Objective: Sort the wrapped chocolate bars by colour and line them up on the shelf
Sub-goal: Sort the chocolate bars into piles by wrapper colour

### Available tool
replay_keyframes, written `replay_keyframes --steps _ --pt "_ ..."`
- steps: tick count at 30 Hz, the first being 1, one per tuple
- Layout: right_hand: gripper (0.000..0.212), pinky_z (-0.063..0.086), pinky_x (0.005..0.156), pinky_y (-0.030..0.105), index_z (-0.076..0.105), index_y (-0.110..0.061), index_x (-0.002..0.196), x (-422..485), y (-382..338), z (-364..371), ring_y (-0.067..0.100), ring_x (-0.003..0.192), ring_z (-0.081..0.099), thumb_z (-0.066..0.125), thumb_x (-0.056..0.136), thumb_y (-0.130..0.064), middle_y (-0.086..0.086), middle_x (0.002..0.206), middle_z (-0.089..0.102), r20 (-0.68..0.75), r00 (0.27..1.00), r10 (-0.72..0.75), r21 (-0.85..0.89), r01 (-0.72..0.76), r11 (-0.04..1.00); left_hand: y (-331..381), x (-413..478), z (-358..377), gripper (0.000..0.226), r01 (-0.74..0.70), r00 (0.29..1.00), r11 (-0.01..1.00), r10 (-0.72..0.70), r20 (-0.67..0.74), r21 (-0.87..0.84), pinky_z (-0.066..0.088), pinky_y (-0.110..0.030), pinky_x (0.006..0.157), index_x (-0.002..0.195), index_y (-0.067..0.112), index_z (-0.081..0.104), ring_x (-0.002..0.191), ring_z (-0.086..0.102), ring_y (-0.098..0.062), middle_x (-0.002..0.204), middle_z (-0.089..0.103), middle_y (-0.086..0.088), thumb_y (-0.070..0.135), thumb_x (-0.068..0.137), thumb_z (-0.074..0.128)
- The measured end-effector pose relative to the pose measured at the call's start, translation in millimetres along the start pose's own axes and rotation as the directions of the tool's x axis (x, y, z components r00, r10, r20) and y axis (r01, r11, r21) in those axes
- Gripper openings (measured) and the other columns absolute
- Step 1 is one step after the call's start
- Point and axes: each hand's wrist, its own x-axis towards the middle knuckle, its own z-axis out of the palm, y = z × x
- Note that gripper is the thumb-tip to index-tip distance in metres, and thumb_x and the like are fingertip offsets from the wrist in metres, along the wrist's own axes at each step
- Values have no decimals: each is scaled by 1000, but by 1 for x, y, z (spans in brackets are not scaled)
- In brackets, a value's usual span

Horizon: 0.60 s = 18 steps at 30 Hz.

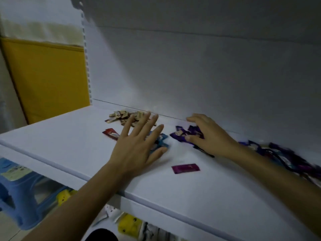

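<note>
On the white shelf (57,136), a heap of gold bars (119,116) lies by the back wall. My left hand (139,146) is spread flat, fingers straight, over some blue bars (162,141). A red bar (111,133) lies just left of that hand. My right hand (206,134) rests on a cluster of purple bars (180,134), fingers curled round them and thumb against them. A single magenta bar (185,168) lies alone nearer the front. More purple and blue bars (281,155) are piled behind my right forearm, blurred.
The shelf's white back wall (191,75) rises right behind the bars. A yellow panel (46,79) stands left of the shelf upright. Below the shelf's front edge are a blue plastic stool (19,193) and yellow packets (128,223).
</note>
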Motion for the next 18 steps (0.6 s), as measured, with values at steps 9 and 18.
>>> replay_keyframes --steps 9,18 --pt "54 27 108 30 35 -13 142 -150 164 -82 24 134 35 55 94 -28 10 147 37 -177 862 476 43 -476 878 188 91 -2 68 -405 910 885 415 -6 -230 5 -41 119 152 24 21 147 16 -22 159 20 -5 61 95 23" --pt "59 31 106 33 43 -18 140 -217 274 -83 24 128 44 42 93 -54 7 144 44 -269 648 712 111 -714 692 285 157 76 68 4 955 884 135 265 -468 17 -40 117 149 32 21 144 19 -20 157 24 3 66 91 31"
